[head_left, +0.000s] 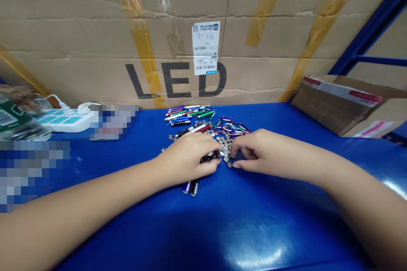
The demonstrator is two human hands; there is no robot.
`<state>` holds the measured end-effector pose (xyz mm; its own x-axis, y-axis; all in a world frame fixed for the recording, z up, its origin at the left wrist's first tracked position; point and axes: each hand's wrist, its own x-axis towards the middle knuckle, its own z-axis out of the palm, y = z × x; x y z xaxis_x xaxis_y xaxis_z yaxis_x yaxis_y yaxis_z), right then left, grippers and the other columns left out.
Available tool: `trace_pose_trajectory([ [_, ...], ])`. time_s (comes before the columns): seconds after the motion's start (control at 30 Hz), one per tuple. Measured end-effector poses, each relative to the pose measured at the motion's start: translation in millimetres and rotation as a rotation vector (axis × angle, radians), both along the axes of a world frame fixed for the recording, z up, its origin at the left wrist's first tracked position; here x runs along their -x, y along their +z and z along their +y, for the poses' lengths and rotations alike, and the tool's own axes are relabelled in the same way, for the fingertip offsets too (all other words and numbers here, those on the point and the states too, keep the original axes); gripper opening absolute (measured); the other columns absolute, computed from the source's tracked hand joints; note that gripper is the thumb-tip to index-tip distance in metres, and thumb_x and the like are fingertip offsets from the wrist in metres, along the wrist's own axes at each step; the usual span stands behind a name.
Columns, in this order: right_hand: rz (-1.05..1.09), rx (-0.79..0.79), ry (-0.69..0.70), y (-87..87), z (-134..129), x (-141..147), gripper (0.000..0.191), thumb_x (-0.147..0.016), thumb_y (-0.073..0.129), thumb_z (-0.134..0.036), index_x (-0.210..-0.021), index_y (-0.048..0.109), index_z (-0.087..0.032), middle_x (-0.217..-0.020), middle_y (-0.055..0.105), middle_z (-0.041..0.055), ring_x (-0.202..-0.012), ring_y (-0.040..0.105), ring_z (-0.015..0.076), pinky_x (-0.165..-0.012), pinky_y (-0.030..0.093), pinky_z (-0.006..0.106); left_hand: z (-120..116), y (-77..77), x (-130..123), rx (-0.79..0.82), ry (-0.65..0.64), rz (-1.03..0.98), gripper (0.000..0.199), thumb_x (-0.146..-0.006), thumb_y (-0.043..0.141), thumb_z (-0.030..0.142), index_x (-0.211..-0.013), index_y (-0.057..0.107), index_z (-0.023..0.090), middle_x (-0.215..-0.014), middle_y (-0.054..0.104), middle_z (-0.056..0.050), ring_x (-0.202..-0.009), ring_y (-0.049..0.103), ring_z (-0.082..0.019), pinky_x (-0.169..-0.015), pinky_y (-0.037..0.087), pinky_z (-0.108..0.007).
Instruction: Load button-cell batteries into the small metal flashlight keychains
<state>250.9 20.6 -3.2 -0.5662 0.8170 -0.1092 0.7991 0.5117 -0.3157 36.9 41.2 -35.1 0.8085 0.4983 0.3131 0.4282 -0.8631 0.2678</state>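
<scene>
My left hand (pixel 193 154) is closed around a small flashlight tube (pixel 222 152), its round silver end showing beyond my fingertips. Most of that tube is hidden by the hand. Below it, the ends of a blue tube (pixel 186 187) and a black tube (pixel 194 188) stick out over the table. Facing it from the right, my right hand (pixel 249 150) has curled fingers, with a gap between thumb and index fingertip. Those fingertips are down at the edge of loose silver button cells (pixel 221 139); whether they touch one is unclear.
Colourful flashlight tubes (pixel 187 114) lie behind my hands, beside a heap of carabiner clips (pixel 233 127). A large cardboard box (pixel 178 42) walls off the back of the blue table (pixel 203 228). A power strip (pixel 66 120) sits left, an opened carton (pixel 337 106) right.
</scene>
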Motion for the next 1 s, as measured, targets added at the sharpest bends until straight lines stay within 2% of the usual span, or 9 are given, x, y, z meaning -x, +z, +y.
trace_pose_trajectory([
  [0.13,-0.021,0.0,0.038,-2.7,-2,7,0.009,-0.079,0.059,-0.026,-0.077,0.064,-0.019,-0.071,0.063,-0.0002,-0.057,0.049,0.0104,-0.051,0.031,0.022,1,-0.7,1,0.005,-0.001,-0.001,0.015,-0.084,0.053,0.018,-0.093,0.065,0.017,-0.089,0.066,-0.004,-0.086,0.061,-0.017,-0.081,0.044,-0.03],
  [0.33,-0.006,-0.048,0.061,-8.1,-3,11,0.01,-0.077,0.056,-0.019,-0.067,0.058,-0.017,-0.064,0.06,-0.0005,-0.053,0.046,0.0091,-0.049,0.029,0.022,0,-2.5,1,0.004,-0.006,-0.005,0.017,-0.085,0.053,0.019,-0.097,0.065,0.017,-0.092,0.067,-0.004,-0.089,0.061,-0.018,-0.083,0.044,-0.031],
  [0.43,0.122,-0.112,0.021,-6.1,-4,8,0.008,-0.079,0.056,-0.023,-0.076,0.061,-0.018,-0.059,0.056,-0.0023,-0.052,0.045,0.0093,-0.049,0.03,0.021,0,-2.5,0,-0.001,-0.002,-0.011,0.016,-0.084,0.053,0.018,-0.095,0.064,0.017,-0.091,0.067,-0.003,-0.087,0.061,-0.017,-0.082,0.044,-0.03],
  [0.6,0.362,-0.229,0.012,-4.1,-5,7,0.014,-0.082,0.056,-0.027,-0.089,0.065,-0.017,-0.052,0.047,-0.006,-0.049,0.042,0.0085,-0.049,0.03,0.02,0,-3.0,0,-0.033,0.004,-0.001,0.012,-0.085,0.053,0.02,-0.08,0.062,0.015,-0.077,0.062,-0.002,-0.075,0.057,-0.015,-0.074,0.042,-0.028],
  [1.0,0.372,-0.197,0.065,-4.5,-4,7,0.018,-0.083,0.06,-0.029,-0.096,0.065,-0.019,-0.055,0.047,-0.0062,-0.05,0.042,0.008,-0.051,0.03,0.019,1,-3.8,1,-0.02,0.013,-0.005,0.012,-0.085,0.054,0.021,-0.082,0.063,0.014,-0.08,0.064,-0.004,-0.079,0.059,-0.017,-0.075,0.043,-0.029],
])
